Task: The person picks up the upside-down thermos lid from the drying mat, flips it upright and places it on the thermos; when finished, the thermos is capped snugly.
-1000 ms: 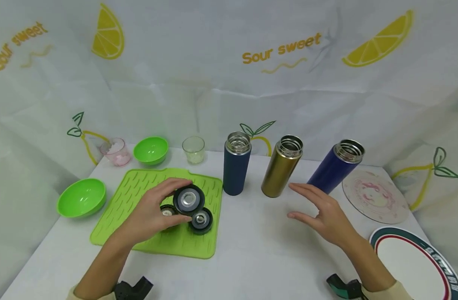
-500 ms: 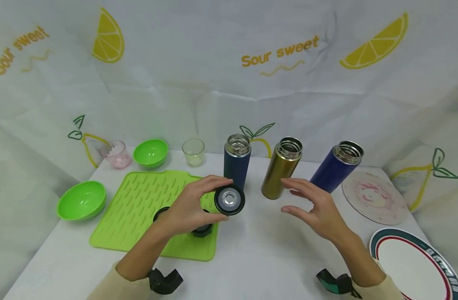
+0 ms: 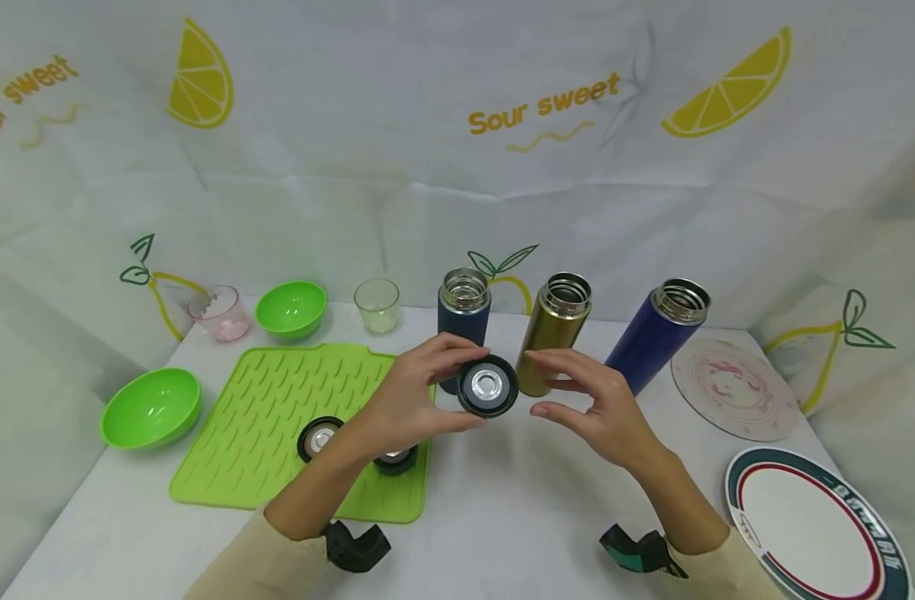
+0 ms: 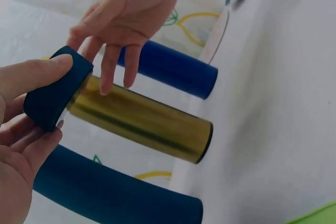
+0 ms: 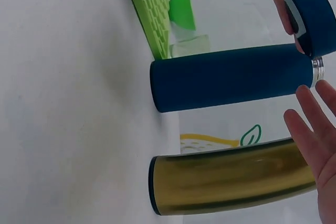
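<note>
My left hand (image 3: 420, 400) pinches a dark blue bottle lid (image 3: 488, 386) between thumb and fingers, held above the table in front of the dark teal bottle (image 3: 461, 321); the lid (image 4: 55, 88) shows edge-on in the left wrist view and the lid (image 5: 311, 17) again in the right wrist view. My right hand (image 3: 588, 404) hovers open just right of the lid, fingers spread, holding nothing. A gold bottle (image 3: 553, 333) and a blue bottle (image 3: 652, 337) stand open-topped behind it. Two more lids (image 3: 317, 437) lie on the green mat (image 3: 277, 408), one partly hidden by my left wrist.
Two green bowls (image 3: 152, 407) and two small cups (image 3: 377, 305) sit at the left and back. A round pink-patterned coaster (image 3: 731, 390) and a rimmed plate (image 3: 813, 521) lie at the right. A printed cloth backdrop closes the back.
My left hand lifted one lid off the mat and carried it right, in front of the bottles. My right hand moved left toward the lid.
</note>
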`<state>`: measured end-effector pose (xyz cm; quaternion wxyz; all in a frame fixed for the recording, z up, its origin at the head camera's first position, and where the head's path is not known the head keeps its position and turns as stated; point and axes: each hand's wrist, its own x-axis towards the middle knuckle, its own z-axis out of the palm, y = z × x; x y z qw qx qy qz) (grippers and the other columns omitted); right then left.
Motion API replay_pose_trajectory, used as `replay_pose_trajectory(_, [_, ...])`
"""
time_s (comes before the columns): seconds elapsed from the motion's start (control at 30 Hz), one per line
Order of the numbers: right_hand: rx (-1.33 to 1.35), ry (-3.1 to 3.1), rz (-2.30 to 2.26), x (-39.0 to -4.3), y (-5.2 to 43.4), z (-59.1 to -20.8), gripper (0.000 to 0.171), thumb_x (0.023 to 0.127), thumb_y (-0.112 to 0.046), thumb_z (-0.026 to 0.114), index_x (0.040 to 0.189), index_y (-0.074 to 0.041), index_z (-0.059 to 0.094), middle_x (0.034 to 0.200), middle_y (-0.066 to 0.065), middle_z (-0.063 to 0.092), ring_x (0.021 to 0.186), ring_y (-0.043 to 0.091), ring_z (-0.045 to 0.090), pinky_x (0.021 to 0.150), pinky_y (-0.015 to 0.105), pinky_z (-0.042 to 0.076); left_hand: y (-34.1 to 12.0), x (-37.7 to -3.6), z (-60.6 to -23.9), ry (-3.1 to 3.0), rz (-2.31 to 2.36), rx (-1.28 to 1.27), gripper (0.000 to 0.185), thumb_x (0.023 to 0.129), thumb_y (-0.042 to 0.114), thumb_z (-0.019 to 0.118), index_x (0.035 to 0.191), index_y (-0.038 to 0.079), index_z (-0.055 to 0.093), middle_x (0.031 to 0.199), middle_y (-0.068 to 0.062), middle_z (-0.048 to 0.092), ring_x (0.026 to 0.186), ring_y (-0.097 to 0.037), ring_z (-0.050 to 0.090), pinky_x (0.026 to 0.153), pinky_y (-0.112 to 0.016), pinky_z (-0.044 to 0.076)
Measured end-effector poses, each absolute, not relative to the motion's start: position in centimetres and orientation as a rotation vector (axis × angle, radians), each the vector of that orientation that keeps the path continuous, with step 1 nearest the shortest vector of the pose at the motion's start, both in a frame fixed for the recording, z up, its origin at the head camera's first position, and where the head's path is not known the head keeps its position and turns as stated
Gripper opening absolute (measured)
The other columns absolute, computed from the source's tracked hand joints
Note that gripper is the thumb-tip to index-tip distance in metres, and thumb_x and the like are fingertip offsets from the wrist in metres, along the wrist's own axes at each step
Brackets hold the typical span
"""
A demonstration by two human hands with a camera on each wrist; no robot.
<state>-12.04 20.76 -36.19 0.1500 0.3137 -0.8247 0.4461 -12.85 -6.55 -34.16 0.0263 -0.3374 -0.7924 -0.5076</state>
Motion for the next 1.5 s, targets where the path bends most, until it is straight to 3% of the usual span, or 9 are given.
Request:
replay_pose_trajectory(0.23, [0.975,-2.342,1.484,-11.9,19.8,-37.1,0.053,0.083,0.006,0.078,0.133,-0.006,0.066,0.129,0.011,0.068,0.111,0.002,0.070,0.088,0.026,0.062,-6.0,-12.8,-34.6,-2.411,-1.608,-1.038,0.068,0.072,0.008,0.092,0.134,0.004,0.066,0.130,-0.009,0.067,0.121,-0.022,0.068,0.102,-0.024,0.055])
replay_pose_trajectory(0.57, [0.971,-2.294,1.785,-11.7,19.6,-37.3,0.043,0.083,0.013,0.075,0.124,0.009,0.067,0.135,-0.013,0.062,0.116,0.003,0.068,0.088,0.025,0.062,-5.8,-12.7,-35.2,-2.367,-1.729,-1.039,0.070,0.072,0.005,0.091,0.137,0.004,0.064,0.139,-0.013,0.065,0.129,-0.026,0.064,0.102,-0.022,0.055])
replay_pose_trajectory(0.83, [0.964,-2.279,1.765,-11.7,19.8,-36.7,0.044,0.077,0.015,0.078,0.120,0.011,0.069,0.134,-0.014,0.064,0.113,0.004,0.069,0.084,0.028,0.063,-5.8,-12.7,-35.2,-2.342,-1.815,-1.048,0.069,0.074,0.003,0.089,0.137,0.000,0.062,0.140,-0.017,0.064,0.125,-0.029,0.067,0.097,-0.023,0.058])
replay_pose_trajectory(0.97, [0.969,-2.261,1.764,-11.8,19.9,-36.7,0.043,0.076,0.015,0.079,0.118,0.010,0.071,0.133,-0.014,0.064,0.113,0.004,0.069,0.083,0.029,0.064,-5.9,-12.7,-35.0,-2.368,-1.877,-0.963,0.058,0.080,0.004,0.085,0.134,0.001,0.066,0.136,-0.017,0.066,0.115,-0.028,0.072,0.089,-0.024,0.061])
replay_pose_trajectory(1.2, [1.023,-2.210,1.803,-11.9,19.9,-36.8,0.043,0.076,0.017,0.078,0.117,0.007,0.073,0.133,-0.010,0.065,0.115,0.007,0.069,0.085,0.029,0.063,-5.8,-12.5,-34.4,-2.459,-1.926,-0.738,0.036,0.086,0.011,0.081,0.121,0.008,0.075,0.116,-0.012,0.077,0.095,-0.018,0.078,0.079,-0.024,0.063])
replay_pose_trajectory(1.5, [1.082,-2.169,1.818,-11.9,19.6,-36.7,0.043,0.076,0.019,0.077,0.116,0.003,0.074,0.138,-0.005,0.063,0.118,0.008,0.069,0.088,0.029,0.062,-5.9,-12.5,-34.4,-2.383,-1.883,-0.755,0.030,0.083,0.007,0.083,0.113,0.008,0.078,0.110,-0.010,0.077,0.096,-0.019,0.076,0.081,-0.024,0.063])
